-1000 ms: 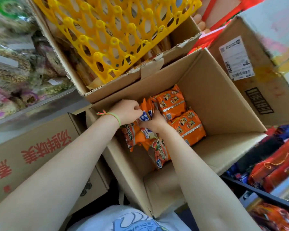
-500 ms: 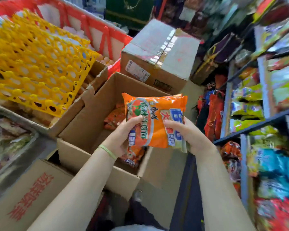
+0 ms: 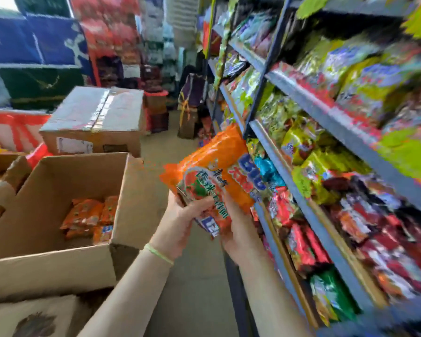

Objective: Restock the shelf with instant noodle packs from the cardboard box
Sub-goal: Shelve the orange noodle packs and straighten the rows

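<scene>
Far left, an open cardboard box (image 3: 58,215) sits on the floor; more orange instant noodle packs (image 3: 90,218) lie in its bottom right corner. Behind it stands a sealed carton (image 3: 95,117), taped shut.

Centre: both hands hold one orange instant noodle multipack (image 3: 219,171) out over the aisle, clear of the box. Left hand (image 3: 180,224), green band on the wrist, is curled round the pack's lower left end, thumb on the printed face. Right hand (image 3: 241,229) grips the lower right edge just beside it, fingers wrapped behind. Both hands are clamped on the same near end; the far end is free.

Key relation: the pack's long axis runs from the hands up and right, with the free end pointing at the metal shelf (image 3: 289,173) and nearly at its edge rail. The shelf lies to the right of the hands, so the right hand is nearer. Likely next step: push the free end into a shelf gap, right hand leading.

Right: shelf tiers packed with green, red and blue snack bags, blurred. I cannot tell which slot is open.
</scene>
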The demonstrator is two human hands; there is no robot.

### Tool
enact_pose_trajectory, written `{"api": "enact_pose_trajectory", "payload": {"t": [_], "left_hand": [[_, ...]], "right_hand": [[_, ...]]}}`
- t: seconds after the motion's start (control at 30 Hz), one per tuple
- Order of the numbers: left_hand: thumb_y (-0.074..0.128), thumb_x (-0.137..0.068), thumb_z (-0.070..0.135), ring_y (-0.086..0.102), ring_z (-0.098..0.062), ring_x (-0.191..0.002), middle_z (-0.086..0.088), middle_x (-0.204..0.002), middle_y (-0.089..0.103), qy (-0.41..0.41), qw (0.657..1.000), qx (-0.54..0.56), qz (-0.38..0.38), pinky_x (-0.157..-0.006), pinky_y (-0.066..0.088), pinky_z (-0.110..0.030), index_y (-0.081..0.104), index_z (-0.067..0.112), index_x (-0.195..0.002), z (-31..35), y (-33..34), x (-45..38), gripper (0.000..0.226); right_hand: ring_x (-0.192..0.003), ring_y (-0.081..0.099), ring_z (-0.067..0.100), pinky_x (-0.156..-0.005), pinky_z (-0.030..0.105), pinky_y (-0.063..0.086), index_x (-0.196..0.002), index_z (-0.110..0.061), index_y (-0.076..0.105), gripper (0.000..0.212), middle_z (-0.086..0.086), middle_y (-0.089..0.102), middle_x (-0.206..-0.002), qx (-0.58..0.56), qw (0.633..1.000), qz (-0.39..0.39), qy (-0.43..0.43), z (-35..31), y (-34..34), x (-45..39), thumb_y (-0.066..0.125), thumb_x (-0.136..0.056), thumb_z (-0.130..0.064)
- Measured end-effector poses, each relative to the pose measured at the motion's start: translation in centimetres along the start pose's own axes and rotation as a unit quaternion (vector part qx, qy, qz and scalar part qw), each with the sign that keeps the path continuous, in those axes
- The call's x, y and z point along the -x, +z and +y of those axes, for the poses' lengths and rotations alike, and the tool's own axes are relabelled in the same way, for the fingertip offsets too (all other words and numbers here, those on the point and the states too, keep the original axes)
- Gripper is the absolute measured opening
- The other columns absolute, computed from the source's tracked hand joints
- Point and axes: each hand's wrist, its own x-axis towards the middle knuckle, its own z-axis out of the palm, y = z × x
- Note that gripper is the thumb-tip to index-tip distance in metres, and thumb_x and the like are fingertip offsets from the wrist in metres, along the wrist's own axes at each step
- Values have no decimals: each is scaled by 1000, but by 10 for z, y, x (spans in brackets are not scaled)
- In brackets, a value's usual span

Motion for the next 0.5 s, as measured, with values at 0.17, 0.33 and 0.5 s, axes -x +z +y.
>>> {"api": "enact_pose_trajectory", "payload": {"t": [0.17, 0.33, 0.5], "left_hand": [[72, -58, 78, 69, -20, -85, -5, -96, 74, -68, 995, -26, -69, -81, 53, -33, 73, 23, -101, -7, 70, 82, 69], [61, -87, 48, 70, -28, -99, -10, -114, 72, -155, 975, -109, -115, -93, 54, -49, 62, 19, -122, -2, 121, 147, 46], [63, -93, 30, 70, -35, -101, -17, -118, 70, -153, 976, -120, -98, -86, 57, -52, 55, 14, -129, -3, 143, 200, 40]], "right_hand": [[-107, 71, 25, -81, 39, 60, -135, -18, 59, 57, 9, 71, -122, -85, 996, 31, -7, -36, -92, 113, 68, -82, -39], [-93, 75, 24, -64, 32, 60, -131, -15, 59, 55, 7, 76, -108, -45, 999, 14, -19, -41, -137, 199, 71, -78, -25], [-104, 72, 29, -76, 40, 61, -133, -18, 58, 59, 8, 73, -117, -29, 997, 57, -33, -35, -146, 255, 73, -78, -31]]}}
